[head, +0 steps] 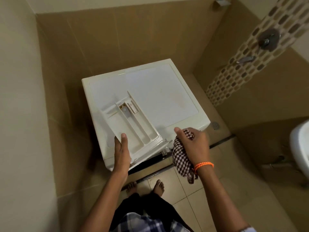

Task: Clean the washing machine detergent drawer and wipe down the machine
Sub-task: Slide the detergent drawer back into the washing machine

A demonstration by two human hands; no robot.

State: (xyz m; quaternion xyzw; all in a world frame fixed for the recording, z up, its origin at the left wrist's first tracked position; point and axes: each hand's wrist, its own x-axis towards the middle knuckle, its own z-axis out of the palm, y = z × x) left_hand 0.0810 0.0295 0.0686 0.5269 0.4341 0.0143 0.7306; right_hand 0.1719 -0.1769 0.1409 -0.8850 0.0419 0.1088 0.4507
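A white washing machine [167,91] stands in a tiled corner, seen from above. The white detergent drawer [133,124] lies out of its slot on the left part of the machine's top, with its compartments facing up and yellowish grime near the siphon cap. My left hand [121,151] grips the drawer's near front end. My right hand [194,144] is closed on a brown-and-white checked cloth [181,158], which hangs down beside the machine's front right corner. An orange cord sits on that wrist.
Tan tiled walls close in on the left and behind the machine. A shower mixer [268,39] and spout [245,59] are on the right wall, with a floor drain [215,125] below. A white basin [301,148] juts in at the right edge. My bare feet [145,186] stand on the floor tiles.
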